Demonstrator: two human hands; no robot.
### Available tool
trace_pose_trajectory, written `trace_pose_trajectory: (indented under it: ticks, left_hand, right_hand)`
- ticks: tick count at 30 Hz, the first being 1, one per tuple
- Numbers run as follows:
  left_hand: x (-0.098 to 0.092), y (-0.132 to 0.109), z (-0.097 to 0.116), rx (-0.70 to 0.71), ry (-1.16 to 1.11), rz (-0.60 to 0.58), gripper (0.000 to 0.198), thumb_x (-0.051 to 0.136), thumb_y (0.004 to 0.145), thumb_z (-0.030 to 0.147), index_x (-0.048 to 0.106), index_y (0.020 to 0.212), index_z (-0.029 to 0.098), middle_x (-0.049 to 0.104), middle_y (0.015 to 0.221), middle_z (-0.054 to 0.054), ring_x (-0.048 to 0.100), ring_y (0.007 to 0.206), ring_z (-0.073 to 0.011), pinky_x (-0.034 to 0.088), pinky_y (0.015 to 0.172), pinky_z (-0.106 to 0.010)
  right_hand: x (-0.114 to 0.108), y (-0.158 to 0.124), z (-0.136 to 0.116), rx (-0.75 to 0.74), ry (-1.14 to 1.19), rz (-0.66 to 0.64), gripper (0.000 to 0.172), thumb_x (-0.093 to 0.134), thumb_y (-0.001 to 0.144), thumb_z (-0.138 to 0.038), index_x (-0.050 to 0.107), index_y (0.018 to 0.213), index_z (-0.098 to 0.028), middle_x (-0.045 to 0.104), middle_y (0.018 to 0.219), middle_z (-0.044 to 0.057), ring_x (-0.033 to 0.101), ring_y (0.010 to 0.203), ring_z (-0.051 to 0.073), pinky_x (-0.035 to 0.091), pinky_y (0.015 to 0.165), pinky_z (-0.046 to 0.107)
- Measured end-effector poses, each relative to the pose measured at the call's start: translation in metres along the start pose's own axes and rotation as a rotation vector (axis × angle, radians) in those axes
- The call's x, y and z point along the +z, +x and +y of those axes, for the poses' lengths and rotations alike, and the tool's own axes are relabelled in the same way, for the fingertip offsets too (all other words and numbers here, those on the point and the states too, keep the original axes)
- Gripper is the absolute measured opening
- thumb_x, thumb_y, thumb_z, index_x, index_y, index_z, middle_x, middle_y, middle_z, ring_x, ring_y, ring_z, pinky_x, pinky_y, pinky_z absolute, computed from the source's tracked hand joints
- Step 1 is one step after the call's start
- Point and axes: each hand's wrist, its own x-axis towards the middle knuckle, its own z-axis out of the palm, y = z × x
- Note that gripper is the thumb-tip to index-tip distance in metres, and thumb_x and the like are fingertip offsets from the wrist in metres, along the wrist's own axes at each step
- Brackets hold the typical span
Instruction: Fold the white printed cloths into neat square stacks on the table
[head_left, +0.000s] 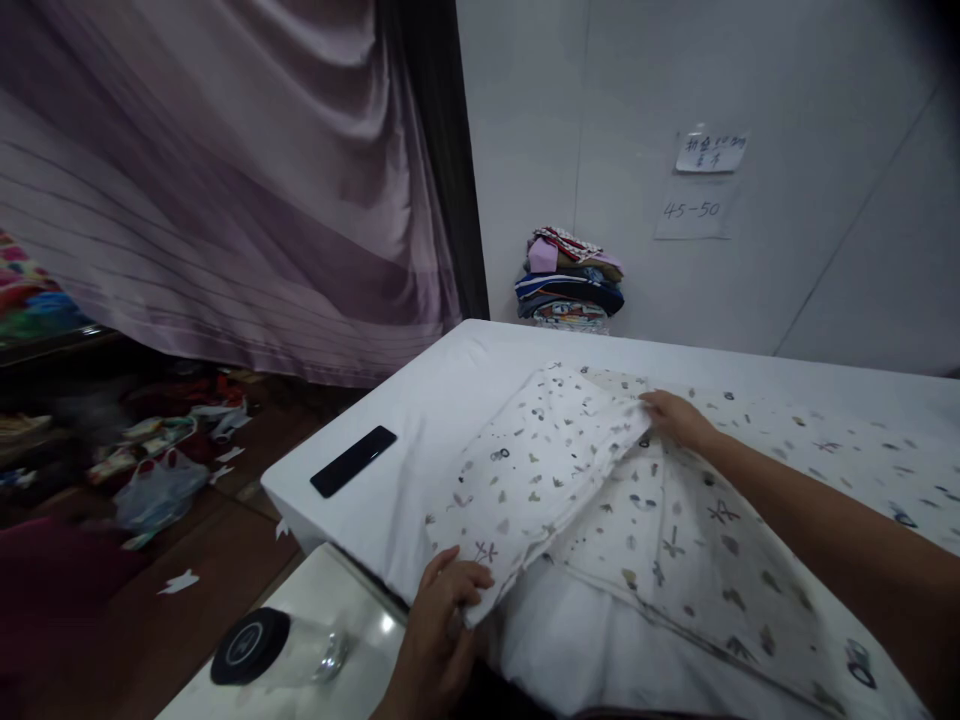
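A white cloth (536,445) printed with small leaves and figures lies partly folded over on the white-covered table (465,390). My left hand (442,625) pinches its near corner, thumb below and fingers on top. At the far end of the same folded edge, my right hand (675,418) grips the cloth between thumb and fingers. Under and to the right of the fold, more of the printed fabric (720,560) spreads out beneath my right forearm.
A black phone (354,461) lies at the table's left. Nearer me, a clear bottle with a black lid (251,645) rests on a pale surface. Folded clothes (570,280) are stacked by the wall. A curtain (300,200) hangs left, above a littered floor with a plastic bag (161,490).
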Motion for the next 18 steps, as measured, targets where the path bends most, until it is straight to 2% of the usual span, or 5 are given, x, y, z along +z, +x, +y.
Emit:
trace_pose_trajectory:
  ticks: [3, 8, 11, 14, 18]
  left_hand:
    - [0.006, 0.004, 0.001, 0.065, 0.013, -0.082, 0.03, 0.04, 0.065, 0.007, 0.037, 0.091, 0.022, 0.061, 0.087, -0.002, 0.06, 0.085, -0.0162, 0.038, 0.097, -0.044]
    - [0.027, -0.001, -0.002, 0.114, -0.03, -0.266, 0.035, 0.039, 0.058, 0.006, 0.038, 0.089, 0.023, 0.061, 0.085, -0.001, 0.06, 0.084, -0.0153, 0.04, 0.095, -0.04]
    - [0.033, -0.008, -0.007, 0.125, -0.057, -0.258, 0.036, 0.039, 0.057, 0.007, 0.038, 0.089, 0.023, 0.061, 0.087, -0.002, 0.059, 0.087, -0.0168, 0.042, 0.092, -0.039]
    - [0.033, -0.011, -0.009, 0.112, -0.085, -0.273, 0.035, 0.04, 0.058, 0.008, 0.037, 0.089, 0.023, 0.061, 0.088, -0.003, 0.059, 0.088, -0.0177, 0.042, 0.091, -0.04]
    - [0.03, -0.01, -0.008, 0.086, -0.104, -0.306, 0.033, 0.042, 0.061, 0.006, 0.037, 0.089, 0.023, 0.06, 0.091, -0.004, 0.057, 0.089, -0.0177, 0.041, 0.091, -0.04]
  right_hand:
    - [-0.006, 0.011, 0.014, 0.065, -0.01, 0.017, 0.042, 0.032, 0.09, -0.024, 0.053, 0.125, -0.013, 0.061, 0.118, 0.013, 0.057, 0.105, 0.025, 0.043, 0.089, 0.033]
    - [0.002, 0.01, 0.028, 0.115, -0.02, -0.043, 0.043, 0.033, 0.089, -0.025, 0.053, 0.125, -0.011, 0.064, 0.11, 0.016, 0.061, 0.096, 0.028, 0.046, 0.078, 0.035]
    - [0.006, 0.002, 0.031, 0.08, -0.003, -0.091, 0.044, 0.036, 0.088, -0.027, 0.05, 0.128, -0.014, 0.064, 0.11, 0.014, 0.062, 0.095, 0.025, 0.047, 0.078, 0.033]
    - [0.007, -0.006, 0.032, -0.016, -0.004, -0.13, 0.051, 0.045, 0.084, -0.029, 0.044, 0.134, -0.02, 0.064, 0.113, 0.009, 0.06, 0.098, 0.024, 0.047, 0.079, 0.031]
    - [0.005, -0.009, 0.033, -0.092, -0.089, -0.076, 0.055, 0.043, 0.082, -0.023, 0.039, 0.137, -0.023, 0.058, 0.125, 0.006, 0.057, 0.106, 0.024, 0.045, 0.084, 0.033]
